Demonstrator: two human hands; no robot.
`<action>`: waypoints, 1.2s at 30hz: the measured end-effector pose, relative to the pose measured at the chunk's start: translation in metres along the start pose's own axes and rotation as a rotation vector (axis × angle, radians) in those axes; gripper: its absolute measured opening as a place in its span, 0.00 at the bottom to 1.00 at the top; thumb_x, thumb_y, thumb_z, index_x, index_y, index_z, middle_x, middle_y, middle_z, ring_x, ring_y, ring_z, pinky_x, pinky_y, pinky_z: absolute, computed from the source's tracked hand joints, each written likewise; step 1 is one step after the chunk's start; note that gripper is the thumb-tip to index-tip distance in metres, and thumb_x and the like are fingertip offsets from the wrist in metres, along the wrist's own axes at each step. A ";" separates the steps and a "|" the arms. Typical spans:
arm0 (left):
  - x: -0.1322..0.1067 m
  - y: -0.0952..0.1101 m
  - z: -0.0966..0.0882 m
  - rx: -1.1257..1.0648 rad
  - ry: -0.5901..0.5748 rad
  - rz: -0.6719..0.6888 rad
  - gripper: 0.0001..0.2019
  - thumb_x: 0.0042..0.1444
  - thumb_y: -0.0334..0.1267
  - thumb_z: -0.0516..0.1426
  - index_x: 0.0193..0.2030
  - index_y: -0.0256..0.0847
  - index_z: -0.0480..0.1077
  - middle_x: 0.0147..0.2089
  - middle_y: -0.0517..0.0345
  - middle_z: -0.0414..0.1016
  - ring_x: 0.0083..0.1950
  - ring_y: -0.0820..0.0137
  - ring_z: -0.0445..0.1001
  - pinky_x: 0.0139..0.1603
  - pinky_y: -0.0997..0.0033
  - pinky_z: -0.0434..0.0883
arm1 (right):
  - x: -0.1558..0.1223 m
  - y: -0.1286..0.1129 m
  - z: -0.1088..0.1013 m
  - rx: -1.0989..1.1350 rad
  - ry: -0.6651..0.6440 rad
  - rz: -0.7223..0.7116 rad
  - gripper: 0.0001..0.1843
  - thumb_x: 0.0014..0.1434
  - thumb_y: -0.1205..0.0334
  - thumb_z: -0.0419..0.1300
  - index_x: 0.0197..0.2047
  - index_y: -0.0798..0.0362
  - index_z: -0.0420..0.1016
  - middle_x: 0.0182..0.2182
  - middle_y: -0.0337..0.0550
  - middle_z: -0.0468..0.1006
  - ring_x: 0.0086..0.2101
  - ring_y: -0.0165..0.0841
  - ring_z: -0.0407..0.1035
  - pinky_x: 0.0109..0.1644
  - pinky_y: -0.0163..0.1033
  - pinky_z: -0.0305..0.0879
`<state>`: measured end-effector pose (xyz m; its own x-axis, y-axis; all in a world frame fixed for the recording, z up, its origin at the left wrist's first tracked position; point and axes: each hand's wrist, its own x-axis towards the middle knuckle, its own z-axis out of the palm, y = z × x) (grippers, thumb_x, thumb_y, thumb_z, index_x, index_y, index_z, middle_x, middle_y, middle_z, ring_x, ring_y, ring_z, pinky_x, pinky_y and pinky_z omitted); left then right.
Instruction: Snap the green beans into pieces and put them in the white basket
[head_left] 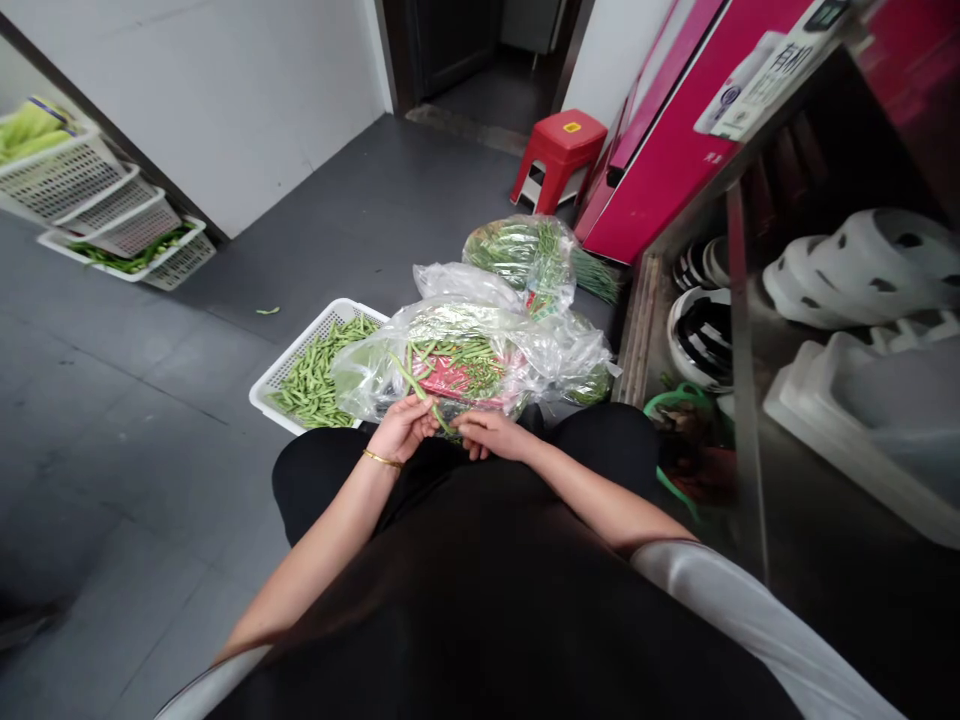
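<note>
A long green bean [409, 377] is pinched in my left hand [409, 428], one end pointing up and away from me. My right hand [491, 434] is closed at the bean's lower end, thumb and fingers together. Just beyond both hands lies an open clear plastic bag [367, 372] with more long beans and a red surface inside. To its left, a white basket [259, 392] holds many short bean pieces [319, 375]. The fingertips of my right hand are partly hidden.
Behind the open bag sit more bagged greens [517, 250]. A red stool [561, 150] stands near the doorway. White baskets [120, 215] with vegetables are stacked at the left. On the right, a metal shelf holds white containers [862, 265], with a green basket [679, 395] low beside my knee.
</note>
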<state>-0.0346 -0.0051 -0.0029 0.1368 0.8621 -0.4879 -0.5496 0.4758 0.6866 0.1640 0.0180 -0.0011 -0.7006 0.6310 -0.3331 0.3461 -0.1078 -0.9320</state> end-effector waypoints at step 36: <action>-0.033 -0.005 0.036 0.130 -0.216 -0.041 0.11 0.49 0.40 0.56 0.30 0.32 0.72 0.20 0.61 0.60 0.19 0.78 0.57 0.21 0.75 0.57 | 0.024 -0.050 -0.036 0.325 0.412 -0.090 0.22 0.53 0.43 0.57 0.27 0.54 0.62 0.16 0.31 0.64 0.14 0.23 0.57 0.17 0.29 0.57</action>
<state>-0.0066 -0.0297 0.0287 0.3373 0.8520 -0.4003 -0.4314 0.5178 0.7388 0.1527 0.0659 0.0426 -0.3926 0.8912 -0.2272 0.0391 -0.2306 -0.9723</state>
